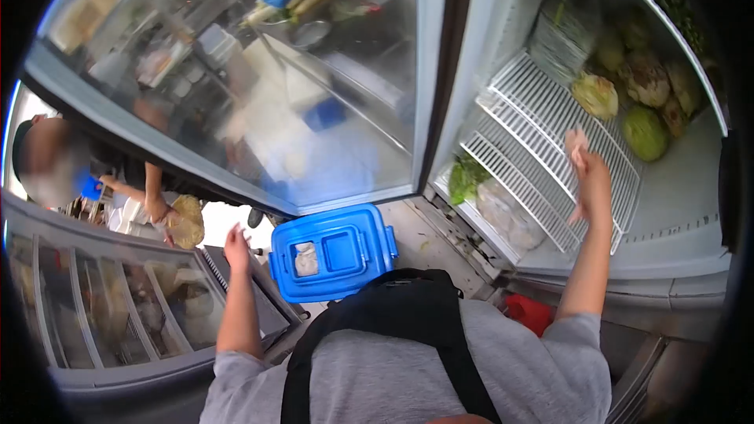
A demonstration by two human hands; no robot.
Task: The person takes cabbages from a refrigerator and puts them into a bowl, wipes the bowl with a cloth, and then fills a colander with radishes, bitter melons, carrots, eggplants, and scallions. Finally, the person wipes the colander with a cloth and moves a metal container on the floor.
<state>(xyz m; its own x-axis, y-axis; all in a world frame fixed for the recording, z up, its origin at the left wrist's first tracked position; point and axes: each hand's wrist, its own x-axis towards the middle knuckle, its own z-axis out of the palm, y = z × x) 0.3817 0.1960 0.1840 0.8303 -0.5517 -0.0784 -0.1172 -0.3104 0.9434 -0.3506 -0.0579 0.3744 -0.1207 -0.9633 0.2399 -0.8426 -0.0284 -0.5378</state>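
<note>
My right hand (pixel 585 169) reaches into a white fridge, over a white wire shelf (pixel 542 122). Its fingers are spread and hold nothing. Just past it on the shelf lie a pale cabbage-like vegetable (pixel 595 96) and a round green one (pixel 645 133). Several browned heads (pixel 646 78) lie behind them, beside a clear plastic bag (pixel 564 35). My left hand (pixel 236 250) hangs in the air at my left, fingers partly stretched, with nothing in it. The nearest thing to it is a blue lidded tub (pixel 332 286) on the floor.
A glass fridge door (pixel 345 110) stands swung out ahead. Below the wire shelves are leafy greens (pixel 466 177) and a plastic bag (pixel 506 216). At the left, another person (pixel 153 196) holds a yellowish bag (pixel 185 222), beside a glass-topped cabinet (pixel 118 306).
</note>
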